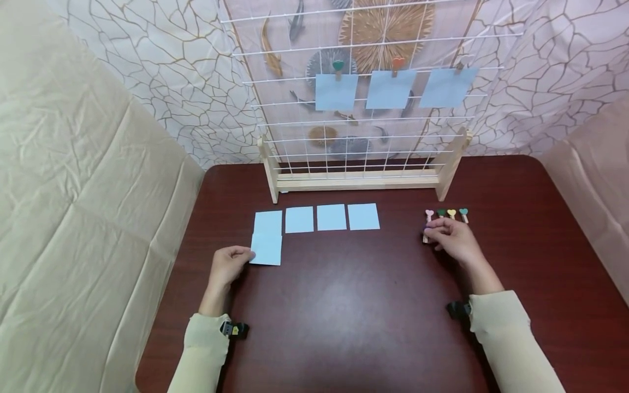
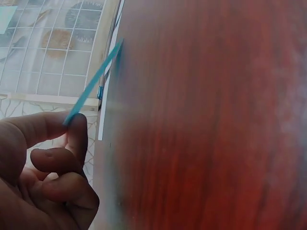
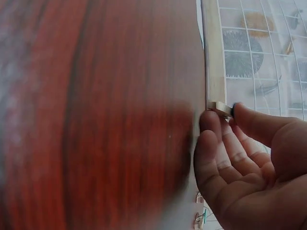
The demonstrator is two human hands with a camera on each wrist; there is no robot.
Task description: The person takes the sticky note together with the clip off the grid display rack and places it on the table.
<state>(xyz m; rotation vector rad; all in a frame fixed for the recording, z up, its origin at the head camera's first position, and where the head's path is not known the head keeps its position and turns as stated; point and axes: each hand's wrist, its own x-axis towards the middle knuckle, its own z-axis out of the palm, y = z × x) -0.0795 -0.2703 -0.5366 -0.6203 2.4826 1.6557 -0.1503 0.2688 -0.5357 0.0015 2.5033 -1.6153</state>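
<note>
Before the rack (image 1: 357, 182), off its left end, the left hand (image 1: 229, 263) pinches a card (image 1: 267, 251) at its left edge. Before the rack's right end, the right hand (image 1: 454, 238) grips a clip (image 1: 426, 238) between thumb and fingertip. Seen from above, the held card overlaps the leftmost of four loose cards (image 1: 331, 218) lined up just before the rack; whether the two touch I cannot tell. If they do, a low sideways pull could drag that neighbour out of line. The left wrist view shows the held card edge-on and slanted; thin and held at one side only, it could droop or twist, and too hard a pinch might crease it.

The clip is small, so an off-centre squeeze could tip it or shoot it loose. Just beside the right hand, toward the rack, four more clips (image 1: 451, 213) lie in a row, where a knuckle could scatter them. On the rack's wires hang three cards (image 1: 336, 93), each apparently by one clip; a bump to the rack could skew them.
</note>
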